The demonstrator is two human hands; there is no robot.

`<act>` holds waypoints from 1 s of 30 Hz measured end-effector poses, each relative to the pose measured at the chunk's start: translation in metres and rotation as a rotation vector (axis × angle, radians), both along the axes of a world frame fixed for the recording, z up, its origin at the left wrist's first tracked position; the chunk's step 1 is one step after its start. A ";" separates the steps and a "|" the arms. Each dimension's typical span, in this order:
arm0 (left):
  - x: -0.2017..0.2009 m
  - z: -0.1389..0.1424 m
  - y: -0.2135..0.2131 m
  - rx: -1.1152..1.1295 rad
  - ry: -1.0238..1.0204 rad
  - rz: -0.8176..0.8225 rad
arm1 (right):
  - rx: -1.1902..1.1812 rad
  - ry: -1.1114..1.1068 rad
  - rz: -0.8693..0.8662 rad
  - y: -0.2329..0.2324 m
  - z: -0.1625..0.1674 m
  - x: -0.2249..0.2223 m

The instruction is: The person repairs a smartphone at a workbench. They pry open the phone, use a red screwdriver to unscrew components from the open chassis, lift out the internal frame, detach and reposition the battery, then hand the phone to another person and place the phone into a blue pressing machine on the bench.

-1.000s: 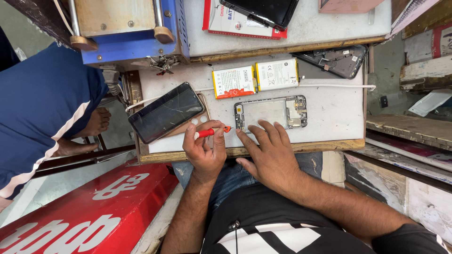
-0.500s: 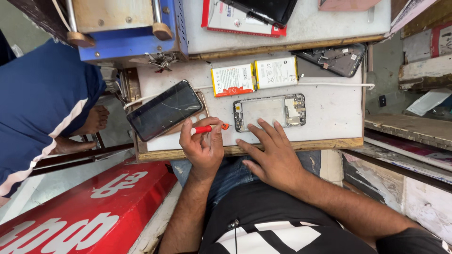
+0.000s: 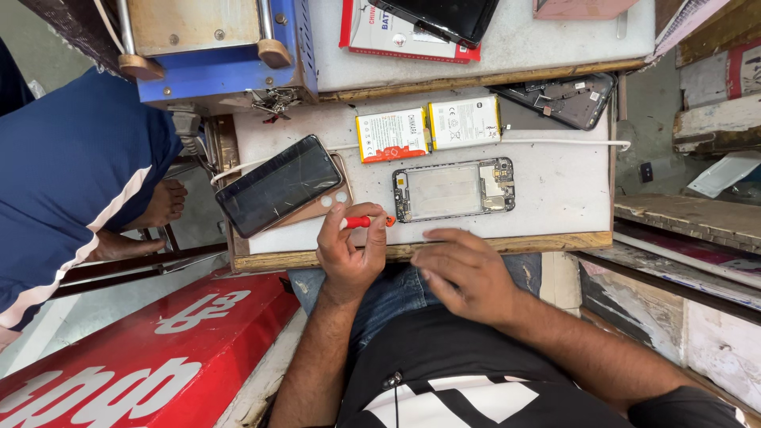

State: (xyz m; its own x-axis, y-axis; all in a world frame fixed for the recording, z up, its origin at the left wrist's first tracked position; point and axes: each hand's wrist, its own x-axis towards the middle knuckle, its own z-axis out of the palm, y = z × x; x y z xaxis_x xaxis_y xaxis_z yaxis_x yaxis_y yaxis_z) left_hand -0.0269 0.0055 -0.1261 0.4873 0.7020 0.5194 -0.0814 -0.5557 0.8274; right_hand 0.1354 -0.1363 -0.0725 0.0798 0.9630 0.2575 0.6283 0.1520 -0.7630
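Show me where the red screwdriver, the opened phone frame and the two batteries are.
red screwdriver (image 3: 366,222), head view, on its handle.
opened phone frame (image 3: 444,191), head view, on its pale middle panel.
two batteries (image 3: 391,135), head view, on the orange-labelled one.

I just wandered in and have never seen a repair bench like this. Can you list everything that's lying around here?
opened phone frame: 1, silver and grey, middle of the white board
batteries: 2, one orange-yellow, one white, side by side above the frame
phone with cracked dark screen: 1, black, left on the board
phone back shell: 1, dark, upper right of the board
white cable: 1, across the board
blue machine: 1, top left
red box: 1, upper shelf
red sign: 1, lower left
another person in blue clothes: 1, left edge
screwdriver: 1, red, in the left hand
left hand: holds the screwdriver
right hand: empty, at the board's near edge
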 end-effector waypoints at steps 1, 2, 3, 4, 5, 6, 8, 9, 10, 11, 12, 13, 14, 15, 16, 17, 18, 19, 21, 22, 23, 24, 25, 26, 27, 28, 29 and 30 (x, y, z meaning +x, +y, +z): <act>0.000 0.000 0.000 0.009 0.002 0.006 | 0.011 -0.051 -0.025 0.003 0.000 0.001; 0.000 0.000 0.000 0.018 0.005 0.013 | 0.010 -0.107 -0.045 0.005 0.001 0.002; -0.001 0.000 -0.001 0.026 0.009 0.020 | 0.009 -0.162 -0.065 0.008 0.001 0.003; -0.001 -0.001 -0.001 0.020 0.016 0.030 | 0.006 -0.219 -0.087 0.009 0.001 0.003; -0.001 -0.001 -0.001 0.015 0.021 0.039 | -0.002 -0.216 -0.092 0.011 0.001 0.002; -0.001 -0.002 -0.002 0.010 0.026 0.046 | -0.011 -0.214 -0.098 0.012 0.000 0.001; 0.000 -0.003 -0.002 0.009 0.033 0.083 | -0.023 -0.224 -0.104 0.013 -0.003 0.000; 0.000 -0.004 -0.002 0.007 0.037 0.103 | -0.026 -0.236 -0.102 0.013 -0.005 0.000; 0.001 -0.003 -0.002 -0.014 0.030 0.111 | -0.027 -0.247 -0.099 0.012 -0.007 -0.001; 0.001 -0.002 -0.001 -0.034 0.022 0.118 | -0.024 -0.234 -0.107 0.011 -0.009 0.000; 0.002 0.001 0.000 -0.054 0.013 0.126 | -0.021 -0.221 -0.115 0.010 -0.011 0.000; 0.003 0.004 0.003 -0.041 -0.007 0.134 | -0.014 -0.210 -0.124 0.009 -0.012 0.001; 0.003 0.009 0.007 -0.026 -0.029 0.140 | -0.014 -0.216 -0.118 0.008 -0.014 0.002; 0.004 0.014 0.012 -0.013 -0.051 0.145 | -0.016 -0.222 -0.112 0.008 -0.016 0.002; 0.003 0.022 0.018 -0.071 -0.069 0.197 | -0.019 -0.226 -0.106 0.007 -0.017 0.002; 0.001 0.030 0.024 -0.129 -0.085 0.251 | -0.018 -0.232 -0.107 0.006 -0.018 0.002; 0.000 0.039 0.031 -0.146 -0.156 0.286 | -0.013 -0.236 -0.106 0.006 -0.020 0.002; -0.001 0.048 0.039 -0.161 -0.225 0.323 | -0.009 -0.238 -0.102 0.006 -0.021 0.001; -0.003 0.064 0.061 -0.135 -0.205 0.374 | 0.003 -0.251 -0.112 0.006 -0.022 0.000; -0.003 0.071 0.072 -0.123 -0.195 0.398 | 0.008 -0.258 -0.119 0.006 -0.022 0.000; -0.001 0.075 0.081 -0.114 -0.222 0.398 | 0.007 -0.262 -0.113 0.005 -0.022 0.000; 0.003 0.078 0.089 -0.105 -0.250 0.398 | 0.006 -0.269 -0.108 0.004 -0.021 0.000; 0.006 0.079 0.098 -0.092 -0.283 0.395 | 0.011 -0.279 -0.106 0.005 -0.021 0.000; 0.010 0.080 0.106 -0.076 -0.272 0.396 | 0.027 -0.278 -0.109 0.005 -0.021 0.001; 0.013 0.079 0.112 -0.067 -0.257 0.396 | 0.034 -0.276 -0.113 0.005 -0.021 0.002; 0.015 0.078 0.114 -0.064 -0.237 0.399 | 0.035 -0.270 -0.113 0.004 -0.020 0.002; 0.018 0.077 0.117 -0.052 -0.239 0.384 | 0.034 -0.272 -0.110 0.004 -0.020 0.002; 0.021 0.076 0.120 -0.038 -0.242 0.368 | 0.036 -0.274 -0.107 0.004 -0.020 0.002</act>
State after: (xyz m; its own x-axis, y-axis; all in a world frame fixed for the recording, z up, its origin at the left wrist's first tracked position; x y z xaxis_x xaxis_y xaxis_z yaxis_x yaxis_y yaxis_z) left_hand -0.0061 0.1256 -0.0505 0.0685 0.8270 0.5580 -0.0774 -0.5533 0.8294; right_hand 0.1378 -0.1321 -0.0927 0.1032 0.9426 0.3175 0.8243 0.0975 -0.5577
